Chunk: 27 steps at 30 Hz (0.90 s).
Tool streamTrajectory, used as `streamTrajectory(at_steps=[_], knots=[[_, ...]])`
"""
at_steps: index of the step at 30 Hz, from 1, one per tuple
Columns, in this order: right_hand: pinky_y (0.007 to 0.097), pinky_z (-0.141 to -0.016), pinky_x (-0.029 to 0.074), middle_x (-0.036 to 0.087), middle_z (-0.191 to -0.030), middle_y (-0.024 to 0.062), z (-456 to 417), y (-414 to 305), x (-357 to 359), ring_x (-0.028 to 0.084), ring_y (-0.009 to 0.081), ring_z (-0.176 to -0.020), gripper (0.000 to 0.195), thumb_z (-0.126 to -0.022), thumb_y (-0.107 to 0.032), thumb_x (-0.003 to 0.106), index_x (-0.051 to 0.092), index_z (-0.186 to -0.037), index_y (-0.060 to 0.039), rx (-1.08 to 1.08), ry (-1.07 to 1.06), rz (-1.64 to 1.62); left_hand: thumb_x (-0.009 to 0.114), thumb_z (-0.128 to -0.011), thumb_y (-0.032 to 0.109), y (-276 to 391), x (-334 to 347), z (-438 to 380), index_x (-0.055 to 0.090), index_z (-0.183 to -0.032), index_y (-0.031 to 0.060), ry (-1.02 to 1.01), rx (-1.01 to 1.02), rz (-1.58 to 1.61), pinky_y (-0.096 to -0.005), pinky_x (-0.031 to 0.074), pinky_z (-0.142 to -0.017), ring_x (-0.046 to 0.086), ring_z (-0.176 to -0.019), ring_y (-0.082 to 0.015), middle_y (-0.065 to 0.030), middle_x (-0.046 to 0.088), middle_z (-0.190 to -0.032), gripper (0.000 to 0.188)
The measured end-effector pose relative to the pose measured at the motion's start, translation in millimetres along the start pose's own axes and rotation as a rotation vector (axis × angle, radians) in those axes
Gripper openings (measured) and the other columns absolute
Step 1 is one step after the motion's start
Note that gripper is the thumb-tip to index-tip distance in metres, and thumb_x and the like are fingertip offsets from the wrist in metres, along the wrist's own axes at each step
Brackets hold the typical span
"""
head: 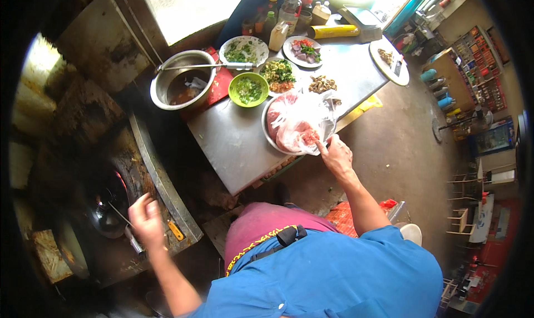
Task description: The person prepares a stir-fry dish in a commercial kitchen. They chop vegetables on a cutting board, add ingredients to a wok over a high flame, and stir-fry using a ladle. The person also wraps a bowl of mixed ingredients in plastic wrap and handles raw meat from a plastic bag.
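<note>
My right hand [338,156] is at the near right rim of a metal bowl [267,130], its fingers on the edge of a clear plastic bag [323,120]. Pink raw meat [294,132], some of it minced, fills the bag and bowl. My left hand [147,220] is blurred above the stove, close to a wok [106,209]. A thin metal rod [121,213] runs from the wok towards that hand, and a tubular metal handle [134,242] lies just below. Whether my left fingers hold the rod is unclear.
On the steel table [221,143] stand a large metal pot [156,90] with a ladle [187,66], a green bowl of chopped greens [249,89], plates of cut vegetables [302,51] and several bottles [290,9]. An orange-handled tool [175,231] lies on the stove edge.
</note>
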State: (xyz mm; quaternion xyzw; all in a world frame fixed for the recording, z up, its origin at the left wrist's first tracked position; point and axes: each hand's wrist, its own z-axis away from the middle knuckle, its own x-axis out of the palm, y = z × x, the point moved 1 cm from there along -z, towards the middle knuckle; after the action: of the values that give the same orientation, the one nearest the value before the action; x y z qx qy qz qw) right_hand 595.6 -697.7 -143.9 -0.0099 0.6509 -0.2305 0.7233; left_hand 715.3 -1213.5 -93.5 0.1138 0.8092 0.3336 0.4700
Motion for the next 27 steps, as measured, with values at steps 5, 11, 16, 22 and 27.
streamTrajectory(at_steps=[5,11,16,22,27], knots=[[0.0353,-0.066,0.055,0.066,-0.088,0.0149,-71.1,76.1,58.3,0.068,0.0223,-0.07,0.056,-0.085,-0.043,0.073,0.055,-0.116,0.0008,-0.001,-0.057,-0.385,0.063,-0.083,0.003,234.0,219.5,6.6,0.066,-0.112,0.007,-0.593,0.665,0.416,-0.0394,0.051,-0.093,0.062,-0.108,-0.0313,-0.0116,0.065,-0.116,0.029],[0.0232,-0.054,0.045,0.059,-0.075,0.0003,-68.3,79.5,37.9,0.053,0.0059,-0.061,0.015,-0.088,-0.005,0.062,0.06,-0.103,0.0006,-0.166,0.016,-0.904,0.052,-0.089,0.012,270.4,410.9,32.9,0.067,-0.101,0.0078,-1.134,0.568,0.032,-0.0419,0.049,-0.086,0.063,-0.099,-0.0347,-0.0142,0.066,-0.105,0.02],[0.0229,-0.06,0.044,0.059,-0.073,-0.0002,-58.1,87.0,7.6,0.052,0.0053,-0.065,0.014,-0.09,-0.001,0.058,0.062,-0.104,0.0002,-0.16,-0.093,-1.089,0.055,-0.091,0.025,285.7,424.8,35.6,0.065,-0.105,0.0123,-1.059,1.202,-0.028,-0.0434,0.045,-0.083,0.061,-0.102,-0.0262,-0.0075,0.063,-0.103,0.021],[0.024,-0.06,0.046,0.061,-0.072,0.0015,-71.2,87.4,11.6,0.055,0.0063,-0.065,0.012,-0.093,-0.003,0.059,0.065,-0.103,0.0002,-0.079,-0.06,-1.21,0.054,-0.089,0.021,290.2,436.5,39.3,0.068,-0.101,0.0078,-1.158,1.212,-0.168,-0.0443,0.051,-0.084,0.059,-0.105,-0.0321,-0.0123,0.06,-0.107,0.023],[0.0233,-0.059,0.045,0.06,-0.071,0.0003,-82.4,97.6,26.3,0.053,0.006,-0.063,0.013,-0.093,-0.004,0.058,0.065,-0.104,0.0,-0.048,-0.11,-1.218,0.051,-0.089,0.017,289.2,431.6,33.9,0.066,-0.109,0.0103,-1.15,1.282,-0.275,-0.0422,0.054,-0.078,0.06,-0.108,-0.0327,-0.0135,0.061,-0.111,0.026]])
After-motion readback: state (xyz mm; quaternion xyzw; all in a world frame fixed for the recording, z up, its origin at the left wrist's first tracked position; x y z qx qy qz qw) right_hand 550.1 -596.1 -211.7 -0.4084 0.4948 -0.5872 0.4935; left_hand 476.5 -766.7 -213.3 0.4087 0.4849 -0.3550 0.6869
